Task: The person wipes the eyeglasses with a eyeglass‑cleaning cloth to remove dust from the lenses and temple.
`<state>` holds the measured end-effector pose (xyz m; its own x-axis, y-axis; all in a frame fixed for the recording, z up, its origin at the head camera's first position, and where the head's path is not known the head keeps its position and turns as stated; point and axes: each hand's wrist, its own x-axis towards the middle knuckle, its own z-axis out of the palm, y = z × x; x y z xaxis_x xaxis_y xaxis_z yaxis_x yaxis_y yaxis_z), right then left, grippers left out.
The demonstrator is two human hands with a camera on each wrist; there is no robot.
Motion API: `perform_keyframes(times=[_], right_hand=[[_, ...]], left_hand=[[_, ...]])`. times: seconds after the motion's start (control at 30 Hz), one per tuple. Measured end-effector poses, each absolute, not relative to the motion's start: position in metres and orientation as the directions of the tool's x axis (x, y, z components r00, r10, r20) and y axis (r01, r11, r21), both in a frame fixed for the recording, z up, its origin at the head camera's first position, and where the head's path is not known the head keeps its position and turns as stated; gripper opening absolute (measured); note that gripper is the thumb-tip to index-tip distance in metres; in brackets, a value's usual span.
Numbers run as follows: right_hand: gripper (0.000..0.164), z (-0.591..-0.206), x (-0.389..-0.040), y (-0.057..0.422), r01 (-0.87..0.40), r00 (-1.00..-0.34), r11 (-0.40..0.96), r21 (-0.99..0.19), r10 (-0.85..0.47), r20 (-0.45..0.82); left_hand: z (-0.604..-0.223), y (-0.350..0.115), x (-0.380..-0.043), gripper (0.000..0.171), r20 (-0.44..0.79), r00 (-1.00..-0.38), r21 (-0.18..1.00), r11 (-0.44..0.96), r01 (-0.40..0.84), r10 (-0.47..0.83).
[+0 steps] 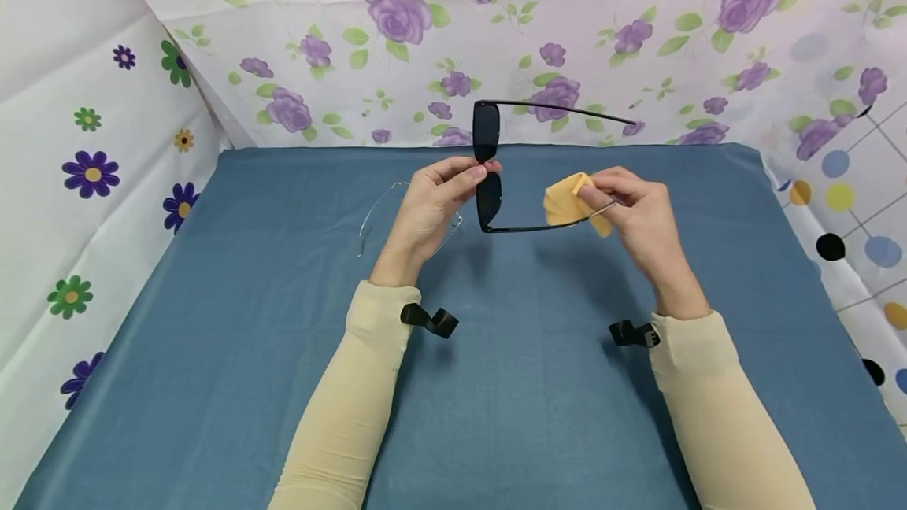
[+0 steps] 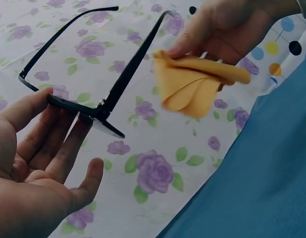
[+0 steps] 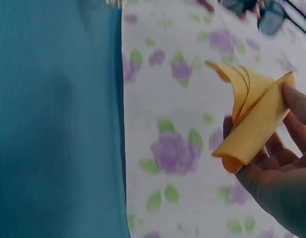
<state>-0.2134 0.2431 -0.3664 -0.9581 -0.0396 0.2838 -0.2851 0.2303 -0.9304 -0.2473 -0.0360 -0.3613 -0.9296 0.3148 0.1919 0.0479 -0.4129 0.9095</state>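
Black sunglasses (image 1: 486, 131) with dark lenses are held up above the table, both temples unfolded and pointing right. My left hand (image 1: 438, 199) pinches them near the bridge between thumb and fingers. A folded yellow cloth (image 1: 564, 199) hangs from my right hand (image 1: 634, 211), gripped between thumb and fingers; the left wrist view shows this cloth (image 2: 187, 87) apart from the sunglasses' frame. In the head view the nearer temple crosses in front of the cloth and right hand. Behind my left wrist lie thin wire-framed glasses (image 1: 368, 217), partly hidden.
Blue cloth (image 1: 524, 400) covers the table. A white sheet with purple roses (image 1: 398, 10) hangs along the back edge. Flower-patterned fabric (image 1: 92, 175) stands on the left, dotted fabric (image 1: 882, 250) on the right. A black strap (image 1: 430, 320) sits on the left wrist.
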Motion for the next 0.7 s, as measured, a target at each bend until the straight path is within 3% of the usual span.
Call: perform_keyframes(times=[0.2,0.4,0.47,0.6,0.7], right_hand=[[0.029,-0.369,-0.210,0.232,-0.287,-0.958,0.228,-0.931,-0.076,0.277],[0.025,-0.361,-0.212,0.253,-0.266,-0.959,-0.043,-0.963,0.114,0.259],[0.026,-0.354,-0.208,0.257,-0.273,-0.954,-0.061,-0.960,0.143,0.262],[0.033,-0.339,-0.198,0.254,-0.269,-0.953,0.228,-0.936,0.080,0.294],[0.034,-0.335,-0.193,0.244,-0.303,-0.941,0.487,-0.819,-0.019,0.337]], left_hand=[[-0.361,-0.031,-0.245,0.013,0.215,-0.913,0.918,-0.390,0.068,0.346],[-0.361,-0.030,-0.244,0.011,0.261,-0.905,0.917,-0.381,0.122,0.337],[-0.360,-0.030,-0.244,0.012,0.274,-0.902,0.917,-0.372,0.142,0.333],[-0.361,-0.029,-0.244,0.013,0.296,-0.901,0.921,-0.344,0.181,0.317],[-0.364,-0.029,-0.243,0.014,0.295,-0.902,0.934,-0.295,0.202,0.317]])
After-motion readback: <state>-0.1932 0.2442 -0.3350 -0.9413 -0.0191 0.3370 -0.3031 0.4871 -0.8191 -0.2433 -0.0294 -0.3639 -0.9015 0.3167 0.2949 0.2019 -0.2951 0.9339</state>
